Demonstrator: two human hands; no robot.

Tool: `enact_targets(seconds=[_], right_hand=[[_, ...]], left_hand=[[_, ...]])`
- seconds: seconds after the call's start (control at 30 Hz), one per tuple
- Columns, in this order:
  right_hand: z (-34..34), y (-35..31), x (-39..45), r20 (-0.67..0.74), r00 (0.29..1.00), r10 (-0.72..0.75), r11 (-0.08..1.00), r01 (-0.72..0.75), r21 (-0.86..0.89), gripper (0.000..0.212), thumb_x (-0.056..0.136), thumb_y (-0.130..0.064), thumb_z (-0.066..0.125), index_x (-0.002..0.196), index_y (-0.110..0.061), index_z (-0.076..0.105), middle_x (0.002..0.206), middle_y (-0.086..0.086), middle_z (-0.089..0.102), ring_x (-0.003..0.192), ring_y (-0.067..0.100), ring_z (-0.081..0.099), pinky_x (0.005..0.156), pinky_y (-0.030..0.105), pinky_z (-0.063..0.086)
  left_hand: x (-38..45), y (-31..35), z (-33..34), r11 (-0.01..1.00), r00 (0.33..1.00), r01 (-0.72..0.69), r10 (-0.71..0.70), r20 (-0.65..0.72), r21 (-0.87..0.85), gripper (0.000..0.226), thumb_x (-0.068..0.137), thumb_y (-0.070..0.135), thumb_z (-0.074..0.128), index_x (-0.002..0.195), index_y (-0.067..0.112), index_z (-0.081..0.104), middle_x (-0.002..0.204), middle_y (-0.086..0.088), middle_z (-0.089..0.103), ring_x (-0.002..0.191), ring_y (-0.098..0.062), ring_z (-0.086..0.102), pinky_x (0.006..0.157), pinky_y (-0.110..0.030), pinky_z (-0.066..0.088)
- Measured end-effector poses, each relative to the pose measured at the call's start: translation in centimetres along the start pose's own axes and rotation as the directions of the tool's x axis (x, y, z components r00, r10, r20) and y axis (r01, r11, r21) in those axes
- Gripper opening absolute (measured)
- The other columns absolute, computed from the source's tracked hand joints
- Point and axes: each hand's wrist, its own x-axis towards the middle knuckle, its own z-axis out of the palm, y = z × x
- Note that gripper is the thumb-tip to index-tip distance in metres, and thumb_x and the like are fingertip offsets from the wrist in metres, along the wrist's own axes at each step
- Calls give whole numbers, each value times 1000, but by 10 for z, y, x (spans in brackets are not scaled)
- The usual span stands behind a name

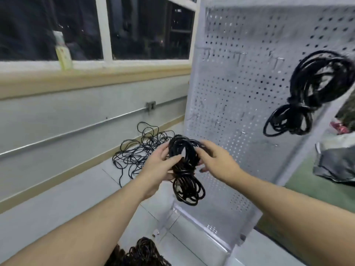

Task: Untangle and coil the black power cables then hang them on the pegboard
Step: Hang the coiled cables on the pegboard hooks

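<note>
Both hands, left hand [163,162] and right hand [215,158], grip the coiled cable [184,166] at its wrapped waist, where this soft, floppy bundle holds together best

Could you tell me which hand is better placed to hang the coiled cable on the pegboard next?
Probably the right hand: it grips the coil on the side facing the pegboard, where another coil already hangs. The left hand holds the far side.
</note>
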Motion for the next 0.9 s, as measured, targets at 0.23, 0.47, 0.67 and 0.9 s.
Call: enact_targets(seconds=[0.23, 0.47, 0.67, 0.9], right_hand=[[-80, -88, -9, -237, 948, -210, 978, 203, -57, 33, 105, -25, 53, 137, -29, 58, 108, -3, 72, 89, 12, 72, 66, 26, 60], [-145, -138, -2, -467, 828, -311, 950, 268, -157, 31, 105, -24, 54, 135, -28, 58, 104, -1, 75, 83, 13, 75, 67, 33, 64], [-175, -137, 2, -548, 781, -300, 952, 209, -224, 31, 104, -24, 53, 134, -32, 59, 94, -4, 77, 78, 15, 75, 68, 39, 64], [-184, -132, 8, -563, 772, -296, 953, 199, -228, 31, 103, -28, 55, 134, -30, 61, 94, -2, 76, 75, 17, 75, 68, 44, 64]], left_hand=[[1, 114, 67, 972, 967, -237, 237, 95, -13, 52, 97, 4, 66, 144, 24, 53, 140, 8, 62, 112, -20, 70, 67, -28, 60], [23, 187, 128, 925, 909, -379, 367, 195, 24, 51, 100, 10, 64, 146, 29, 53, 142, 9, 59, 109, -23, 72, 74, -35, 63], [47, 196, 165, 915, 895, -397, 371, 249, 65, 46, 102, 11, 60, 145, 26, 56, 138, 7, 65, 114, -20, 70, 88, -49, 62], [63, 193, 176, 900, 890, -418, 377, 255, 127, 43, 103, 14, 57, 145, 25, 57, 134, 7, 68, 121, -21, 66, 105, -50, 52]])
